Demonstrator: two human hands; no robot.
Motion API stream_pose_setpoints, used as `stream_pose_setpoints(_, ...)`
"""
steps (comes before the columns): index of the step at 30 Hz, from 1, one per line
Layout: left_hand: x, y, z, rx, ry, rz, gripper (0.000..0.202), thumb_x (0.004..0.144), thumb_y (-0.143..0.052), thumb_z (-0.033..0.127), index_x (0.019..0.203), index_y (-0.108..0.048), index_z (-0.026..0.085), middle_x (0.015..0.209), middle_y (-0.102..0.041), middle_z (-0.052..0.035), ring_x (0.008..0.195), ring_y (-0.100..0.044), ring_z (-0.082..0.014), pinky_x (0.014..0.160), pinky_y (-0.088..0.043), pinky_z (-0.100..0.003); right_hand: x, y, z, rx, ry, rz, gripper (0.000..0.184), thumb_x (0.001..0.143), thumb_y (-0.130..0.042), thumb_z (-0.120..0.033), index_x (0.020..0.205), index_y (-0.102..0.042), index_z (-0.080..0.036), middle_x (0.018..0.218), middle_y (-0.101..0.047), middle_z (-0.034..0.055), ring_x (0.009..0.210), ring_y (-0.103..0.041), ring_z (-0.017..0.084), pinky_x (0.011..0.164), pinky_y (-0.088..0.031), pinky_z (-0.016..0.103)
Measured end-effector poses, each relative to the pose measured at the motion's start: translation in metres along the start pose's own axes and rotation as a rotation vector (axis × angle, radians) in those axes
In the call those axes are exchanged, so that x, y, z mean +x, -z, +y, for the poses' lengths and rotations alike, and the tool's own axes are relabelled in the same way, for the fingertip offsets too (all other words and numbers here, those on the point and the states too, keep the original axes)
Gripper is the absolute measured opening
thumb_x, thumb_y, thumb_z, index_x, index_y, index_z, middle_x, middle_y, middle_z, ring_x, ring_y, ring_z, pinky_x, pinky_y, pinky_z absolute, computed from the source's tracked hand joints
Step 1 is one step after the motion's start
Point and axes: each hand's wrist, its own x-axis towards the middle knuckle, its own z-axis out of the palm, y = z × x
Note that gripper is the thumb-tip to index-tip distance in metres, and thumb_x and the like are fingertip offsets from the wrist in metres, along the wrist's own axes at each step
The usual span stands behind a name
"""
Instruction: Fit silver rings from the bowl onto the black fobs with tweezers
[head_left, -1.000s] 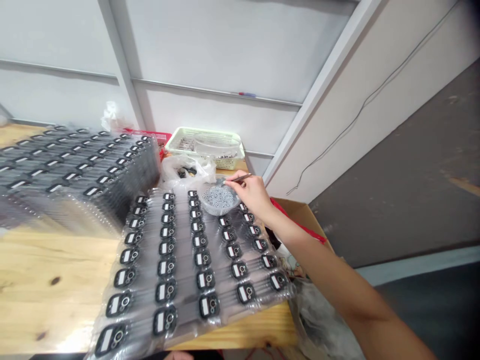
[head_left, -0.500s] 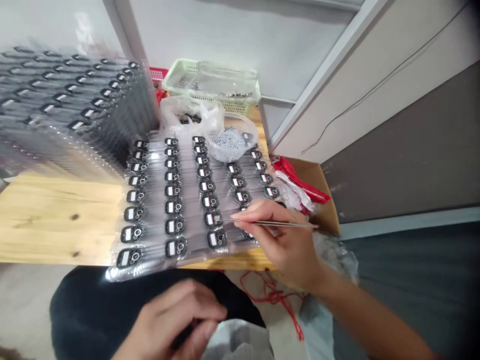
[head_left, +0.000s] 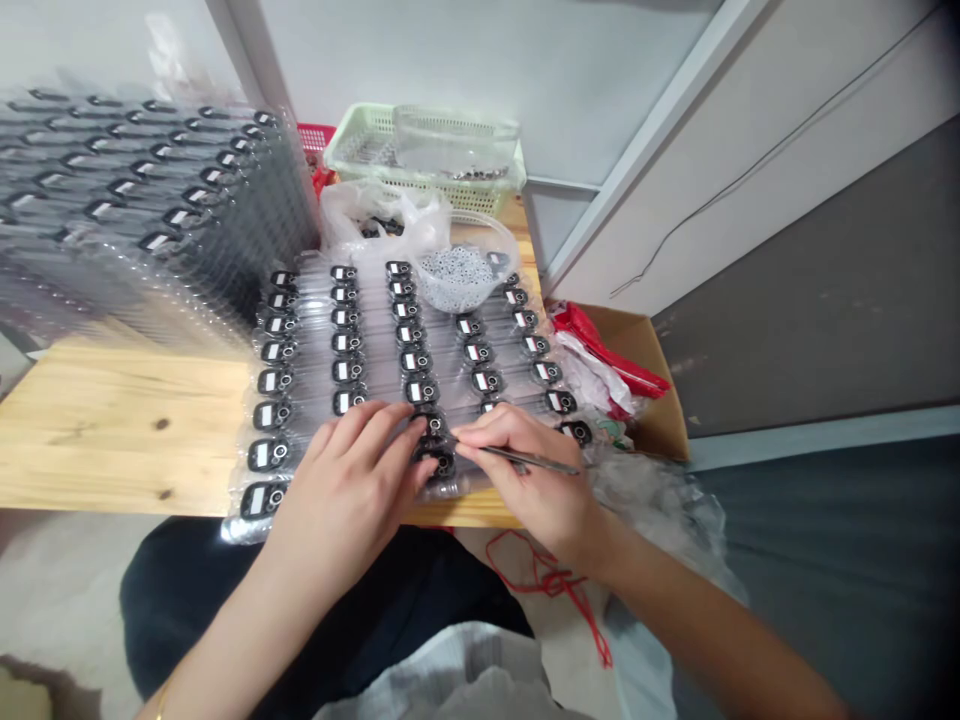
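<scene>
Since earlier, the left hand (head_left: 352, 480) has come forward over the table (head_left: 112, 430) and its clear tray (head_left: 381, 345); whether that hand grips cannot be told. The right hand (head_left: 551, 505) pinches tweezers (head_left: 536, 460), tips near a black piece (head_left: 433, 427) on the tray.

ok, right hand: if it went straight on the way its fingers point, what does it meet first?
Probably the black ringed piece just ahead of the tweezers in the right hand, then the left hand. Depth is unclear; the tip may already touch the piece.
</scene>
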Motion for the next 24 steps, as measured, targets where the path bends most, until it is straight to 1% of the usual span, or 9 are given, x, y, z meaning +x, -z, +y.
stream_pose_setpoints(5,-0.0003,0.0011,0.0013,0.022,0.0,-0.028,0.033,0.097,-0.049,0.031,0.122,-0.06,0.013,0.121,-0.063,-0.0139,0.109,-0.056,-0.0287,0.083,-0.047,-0.04,-0.0029,-0.0022,0.0033,0.034,0.012,-0.011,0.015,0.091,-0.06,-0.009,0.091,-0.06,-0.024,0.083,-0.071,0.0011,0.081,-0.068,0.015,0.076,-0.055,0.029)
stream_pose_setpoints(11,0.0,-0.0009,0.0021,0.055,-0.003,-0.049,0.032,0.097,-0.048,0.031,0.122,-0.061,0.017,0.122,-0.061,-0.0135,0.109,-0.055,-0.029,0.081,-0.046,-0.039,-0.0059,-0.0033,0.006,0.039,-0.019,-0.03,0.014,0.091,-0.06,-0.011,0.092,-0.061,-0.025,0.084,-0.071,0.0006,0.083,-0.068,0.016,0.076,-0.055,0.031)
stream_pose_setpoints(15,-0.0006,-0.0005,0.0024,0.053,0.002,-0.047,0.031,0.097,-0.048,0.031,0.121,-0.062,0.017,0.122,-0.061,-0.0133,0.11,-0.055,-0.029,0.081,-0.047,-0.04,-0.0045,-0.0031,0.0046,0.018,-0.025,-0.034,0.014,0.091,-0.059,-0.011,0.091,-0.061,-0.025,0.084,-0.071,0.0007,0.083,-0.069,0.016,0.076,-0.056,0.031)
stream_pose_setpoints(20,-0.0004,-0.0012,0.0018,0.045,-0.004,-0.04,0.031,0.097,-0.048,0.03,0.12,-0.062,0.016,0.122,-0.061,-0.0138,0.109,-0.055,-0.0295,0.082,-0.049,-0.041,-0.0014,-0.0015,-0.0004,0.011,-0.033,0.01,0.015,0.09,-0.061,-0.01,0.089,-0.061,-0.025,0.081,-0.071,0.0012,0.079,-0.07,0.016,0.073,-0.057,0.03)
stream_pose_setpoints(24,-0.0006,-0.0024,0.0018,0.028,0.005,-0.049,0.031,0.097,-0.049,0.03,0.121,-0.061,0.015,0.122,-0.06,-0.0141,0.11,-0.055,-0.0304,0.083,-0.05,-0.043,-0.0006,-0.0019,-0.0018,0.001,-0.049,0.048,0.015,0.089,-0.062,-0.009,0.088,-0.061,-0.024,0.081,-0.071,0.0015,0.079,-0.07,0.016,0.073,-0.057,0.028)
